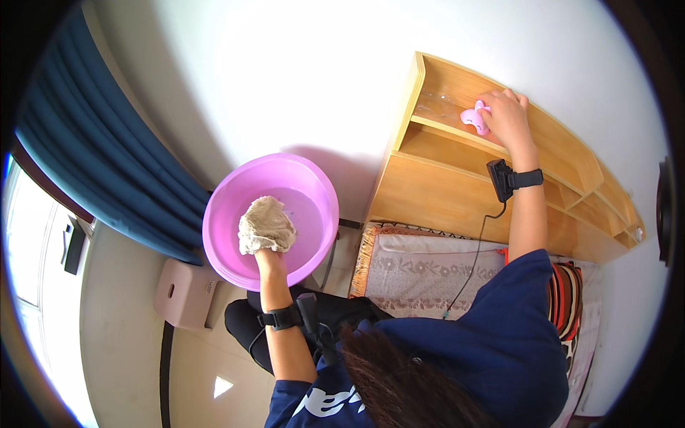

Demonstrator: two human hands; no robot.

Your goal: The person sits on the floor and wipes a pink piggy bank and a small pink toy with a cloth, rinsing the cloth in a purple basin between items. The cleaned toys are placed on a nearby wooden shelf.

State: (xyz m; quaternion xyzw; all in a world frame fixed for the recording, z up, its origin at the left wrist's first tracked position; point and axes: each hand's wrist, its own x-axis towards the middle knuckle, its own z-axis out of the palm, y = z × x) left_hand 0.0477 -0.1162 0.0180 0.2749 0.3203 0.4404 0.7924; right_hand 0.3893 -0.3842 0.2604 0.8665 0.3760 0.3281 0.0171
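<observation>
At the top shelf of a wooden bookcase headboard [439, 184], my right hand [507, 119] grips a small pink object [473, 119] with a drawn face. Its fingers cover part of the object. A clear plastic item [438, 104] sits on the same shelf, left of that hand. My left hand [272, 258] reaches over a pink plastic basin [217, 224] and has a crumpled off-white cloth [266, 224] on it. The cloth drapes over the fingers and hides most of them. Behind the cloth, the basin's bottom shows a shallow bluish tint.
A bed [428, 267] with a patterned, orange-fringed cover stands along the headboard. A striped pillow [566, 299] rests on it. Left of the basin are a pale pink stool [187, 294] and a blue curtain [107, 144]. A black cable [479, 241] hangs from my right wrist strap.
</observation>
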